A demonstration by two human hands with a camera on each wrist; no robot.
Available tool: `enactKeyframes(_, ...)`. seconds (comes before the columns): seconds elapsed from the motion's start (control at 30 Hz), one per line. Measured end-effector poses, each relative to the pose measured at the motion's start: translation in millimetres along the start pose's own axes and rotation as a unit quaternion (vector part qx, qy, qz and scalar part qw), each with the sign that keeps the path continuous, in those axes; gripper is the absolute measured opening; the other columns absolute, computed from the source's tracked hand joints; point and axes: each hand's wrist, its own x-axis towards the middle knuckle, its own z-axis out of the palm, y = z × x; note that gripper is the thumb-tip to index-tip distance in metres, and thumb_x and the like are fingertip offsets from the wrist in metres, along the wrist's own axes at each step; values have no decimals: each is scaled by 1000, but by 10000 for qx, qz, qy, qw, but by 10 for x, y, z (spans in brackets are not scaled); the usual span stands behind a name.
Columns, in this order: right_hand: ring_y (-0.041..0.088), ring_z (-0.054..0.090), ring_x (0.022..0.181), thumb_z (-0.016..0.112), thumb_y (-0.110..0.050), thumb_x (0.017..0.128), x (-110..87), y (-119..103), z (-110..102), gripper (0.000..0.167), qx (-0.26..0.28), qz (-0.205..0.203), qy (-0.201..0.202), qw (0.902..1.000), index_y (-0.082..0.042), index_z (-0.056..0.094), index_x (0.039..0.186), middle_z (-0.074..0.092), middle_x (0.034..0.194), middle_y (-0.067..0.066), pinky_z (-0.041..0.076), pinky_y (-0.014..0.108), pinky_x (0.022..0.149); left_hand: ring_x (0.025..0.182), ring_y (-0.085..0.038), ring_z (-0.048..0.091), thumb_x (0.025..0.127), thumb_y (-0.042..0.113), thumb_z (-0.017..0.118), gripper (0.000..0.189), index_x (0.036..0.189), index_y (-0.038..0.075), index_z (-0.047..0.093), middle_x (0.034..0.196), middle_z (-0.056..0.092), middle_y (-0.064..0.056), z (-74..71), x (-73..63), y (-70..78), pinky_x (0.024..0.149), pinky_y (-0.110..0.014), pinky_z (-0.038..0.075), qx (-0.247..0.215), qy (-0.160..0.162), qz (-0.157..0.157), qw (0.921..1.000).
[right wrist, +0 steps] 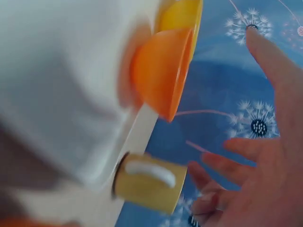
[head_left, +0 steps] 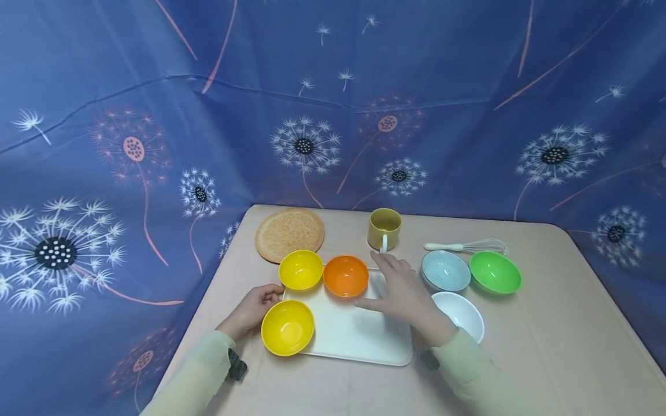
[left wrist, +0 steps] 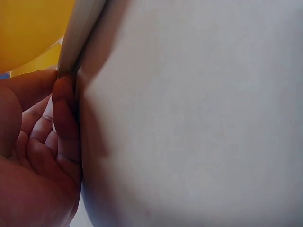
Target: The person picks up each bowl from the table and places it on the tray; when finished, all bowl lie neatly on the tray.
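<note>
My left hand is at the left edge of a white rectangular tray, its thumb and curled fingers pinching the rim in the left wrist view. A yellow bowl sits on the tray's near left corner, partly in front of that hand. Another yellow bowl stands at the far left corner, with an orange bowl right beside it. Above the tray's right part, my right hand hovers with thumb and fingers spread and nothing between them. The orange bowl is the nearest thing to its thumb.
Behind the tray stand a round pizza-like board and a mustard mug with a white handle. To the right are a light blue bowl, a green bowl, a white bowl partly behind my forearm, and a whisk.
</note>
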Motion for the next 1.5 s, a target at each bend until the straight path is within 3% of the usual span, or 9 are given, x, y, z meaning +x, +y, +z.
enactKeyframes(0.17,46,47,131,72,-80,78,-148,285,-185,109,-213,-66,510,9984,-13,43,159,44,156,15,38,66,105,91,-23,56,99,4,68,34,133,8,68,94,64,-6,-33,-18,-20,85,-35,46,89,58,-16,9999)
enactKeyframes(0.27,50,42,135,67,-81,82,-229,537,-333,108,-277,97,641,9975,-12,41,160,42,157,18,34,72,105,90,-23,55,100,5,67,33,133,9,68,93,63,-7,-40,-28,-24,83,-35,46,26,64,-54,10000)
enactKeyframes(0.43,57,41,134,74,-73,83,-348,1060,-612,105,-413,420,860,9945,-4,44,157,44,152,28,34,75,101,90,-24,55,100,5,67,31,131,8,68,93,62,-7,-35,-37,-28,83,-35,46,31,91,-75,9999)
enactKeyframes(0.63,64,39,124,74,-76,80,-451,1723,-872,116,-824,1154,591,9881,3,37,157,37,148,38,35,78,90,93,-23,55,100,4,67,31,130,9,69,92,63,-6,-30,-37,-33,87,-37,45,69,70,-36,9999)
enactKeyframes(0.8,66,37,121,75,-77,76,-546,2108,-981,125,-989,1341,395,9852,8,33,157,36,144,42,36,79,86,93,-23,55,100,3,67,32,131,9,69,93,63,-6,-23,-35,-21,87,-36,45,61,78,-54,9999)
enactKeyframes(1.07,66,40,118,76,-78,75,-610,2363,-981,129,-771,1678,3,9828,12,29,156,35,141,44,37,80,86,91,-22,57,101,6,66,31,133,7,67,93,64,-6,9,-29,0,86,-34,47,53,79,-63,9999)
enactKeyframes(1.5,70,47,113,80,-74,74,-558,2439,-939,128,-587,1658,-207,9842,14,30,152,41,133,48,45,76,80,92,-22,57,102,7,65,29,131,8,68,95,66,-5,16,7,-29,87,-33,49,10,7,-8,10000)
